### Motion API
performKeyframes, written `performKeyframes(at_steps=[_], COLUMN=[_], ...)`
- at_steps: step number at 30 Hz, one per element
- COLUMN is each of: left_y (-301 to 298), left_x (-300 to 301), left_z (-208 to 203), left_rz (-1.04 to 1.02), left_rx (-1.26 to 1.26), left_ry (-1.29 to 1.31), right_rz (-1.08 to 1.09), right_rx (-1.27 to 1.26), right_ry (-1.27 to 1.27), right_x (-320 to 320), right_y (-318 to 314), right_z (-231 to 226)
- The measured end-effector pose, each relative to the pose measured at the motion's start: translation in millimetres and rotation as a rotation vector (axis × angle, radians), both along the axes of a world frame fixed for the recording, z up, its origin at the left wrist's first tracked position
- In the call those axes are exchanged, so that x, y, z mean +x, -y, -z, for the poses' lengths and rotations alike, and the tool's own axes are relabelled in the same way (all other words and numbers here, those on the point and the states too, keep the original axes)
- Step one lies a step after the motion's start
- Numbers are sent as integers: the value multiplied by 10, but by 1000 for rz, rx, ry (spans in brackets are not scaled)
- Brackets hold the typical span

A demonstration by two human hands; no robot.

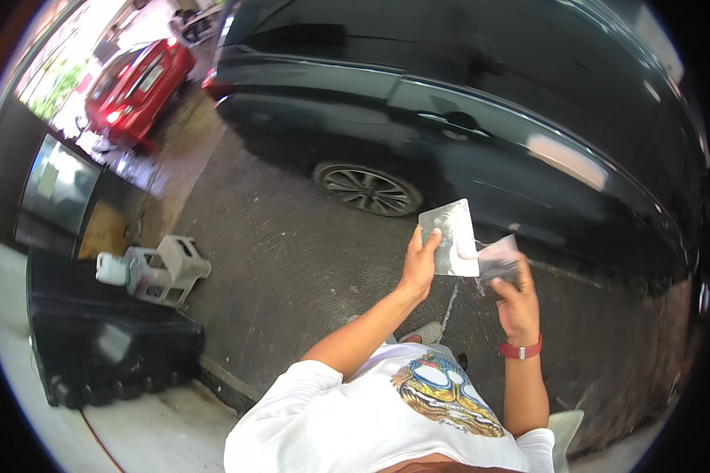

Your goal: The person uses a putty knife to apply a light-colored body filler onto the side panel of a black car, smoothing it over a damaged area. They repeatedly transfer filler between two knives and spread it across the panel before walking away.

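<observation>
Below you is your white printed T-shirt. Your right hand, with a red wristwatch behind it, grips a flat, blurred spreader. Your left hand clasps a grey rectangular plate by its left edge, thumb on top; a pale smear marks its face. The spreader sits at the plate's lower right; whether they touch, you cannot tell. Beyond them stands a black car; farther off, at upper left, a red car.
</observation>
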State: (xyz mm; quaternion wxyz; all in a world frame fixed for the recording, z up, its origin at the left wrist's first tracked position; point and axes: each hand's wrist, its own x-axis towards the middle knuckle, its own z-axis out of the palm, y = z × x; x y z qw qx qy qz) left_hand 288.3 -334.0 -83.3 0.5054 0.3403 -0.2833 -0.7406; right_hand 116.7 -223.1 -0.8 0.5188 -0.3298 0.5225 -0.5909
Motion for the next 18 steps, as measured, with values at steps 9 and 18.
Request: performKeyframes(at_steps=[9, 18], left_y=[215, 240], left_x=[1738, 2793], left_z=[-304, -279], left_rz=[-20, 189], left_rx=[44, 88], left_ry=[-192, -261], right_rz=[-161, -293], right_rx=[118, 54], right_ry=[-54, -268], right_x=[888, 1647], right_y=[587, 759], right_z=[67, 234])
